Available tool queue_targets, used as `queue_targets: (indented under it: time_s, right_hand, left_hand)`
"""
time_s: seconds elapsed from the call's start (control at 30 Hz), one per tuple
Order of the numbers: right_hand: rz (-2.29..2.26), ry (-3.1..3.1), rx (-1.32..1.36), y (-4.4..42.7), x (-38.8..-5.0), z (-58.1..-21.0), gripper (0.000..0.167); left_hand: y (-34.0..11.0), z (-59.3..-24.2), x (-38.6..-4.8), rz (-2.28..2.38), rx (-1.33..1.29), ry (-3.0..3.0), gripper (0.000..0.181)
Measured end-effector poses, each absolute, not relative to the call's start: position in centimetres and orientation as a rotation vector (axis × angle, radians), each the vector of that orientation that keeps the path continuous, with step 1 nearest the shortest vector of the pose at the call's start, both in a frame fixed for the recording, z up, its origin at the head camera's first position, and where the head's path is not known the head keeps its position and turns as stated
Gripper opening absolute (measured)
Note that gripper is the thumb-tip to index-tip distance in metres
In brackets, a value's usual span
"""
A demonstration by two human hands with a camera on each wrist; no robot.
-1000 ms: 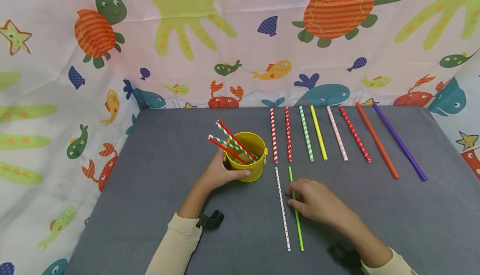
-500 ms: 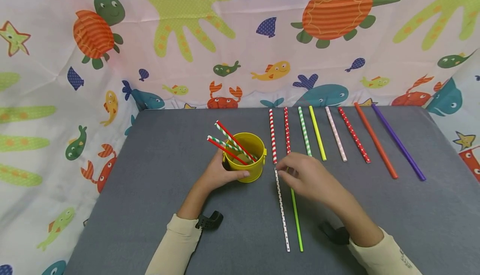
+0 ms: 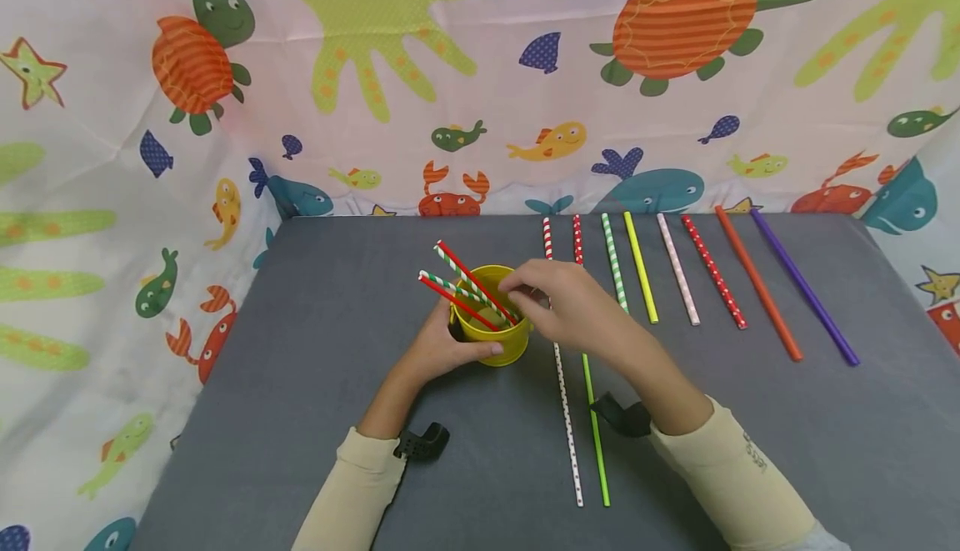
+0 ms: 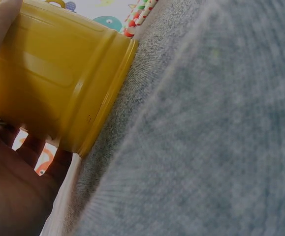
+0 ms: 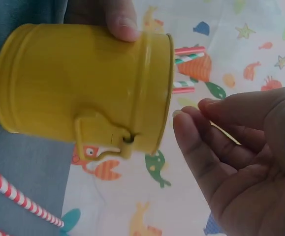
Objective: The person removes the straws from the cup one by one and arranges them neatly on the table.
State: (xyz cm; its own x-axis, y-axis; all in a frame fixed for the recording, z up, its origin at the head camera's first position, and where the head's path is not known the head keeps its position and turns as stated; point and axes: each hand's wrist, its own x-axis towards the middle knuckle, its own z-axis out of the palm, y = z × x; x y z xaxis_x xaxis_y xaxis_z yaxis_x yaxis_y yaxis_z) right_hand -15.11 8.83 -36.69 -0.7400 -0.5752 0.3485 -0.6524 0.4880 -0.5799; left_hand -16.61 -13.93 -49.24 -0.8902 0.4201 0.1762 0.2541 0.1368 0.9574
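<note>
My left hand [image 3: 442,347] holds a small yellow bucket [image 3: 510,347] round its left side, thumb across the front. Red straws [image 3: 459,262] and green-and-white striped ones lean out of it to the left. The left wrist view has the palm [image 4: 14,187] beside the bucket wall [image 4: 48,73]. At the bucket's right rim is my right hand [image 3: 570,305], fingers bent and partly over the mouth. In the right wrist view that hand [image 5: 240,147] is just off the rim of the bucket [image 5: 93,78], with nothing clearly visible between the fingertips.
Several straws stand in a row across the back right of the grey table, from red-striped [image 3: 547,234] to orange [image 3: 759,284] and purple [image 3: 805,288]. A white dotted straw [image 3: 567,426] and a green straw [image 3: 597,434] lie nearer, partly under the right arm. Patterned cloth hangs behind.
My right hand has moved from over the green straw, up and left, to the bucket's rim. The left hand and bucket have stayed in place, and both near straws still lie on the table.
</note>
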Motion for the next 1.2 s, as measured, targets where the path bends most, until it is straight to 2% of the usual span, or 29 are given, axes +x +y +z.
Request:
queue_targets:
  time_s: [0.27,0.5,0.97,1.2]
  right_hand:
    - [0.883,-2.825,1.006,5.3,-16.8,-37.5,0.015]
    - [0.662,-2.903,0.947,3.5,-17.2,-38.5,0.004]
    - [0.82,-2.84,0.884,3.4,-17.3,-39.3,0.02]
    - [0.985,-2.713,0.777,3.7,-17.0,-40.0,0.013]
  left_hand:
    - [-14.1,-49.2,-16.6,1.847,0.682,2.24,0.083]
    - [-14.0,-49.2,-16.6,1.855,0.657,2.227,0.083]
    - [-14.0,-49.2,-16.7,1.831,0.701,2.248,0.08]
    - [-14.0,-49.4,-16.8,1.842,0.716,2.241,0.079]
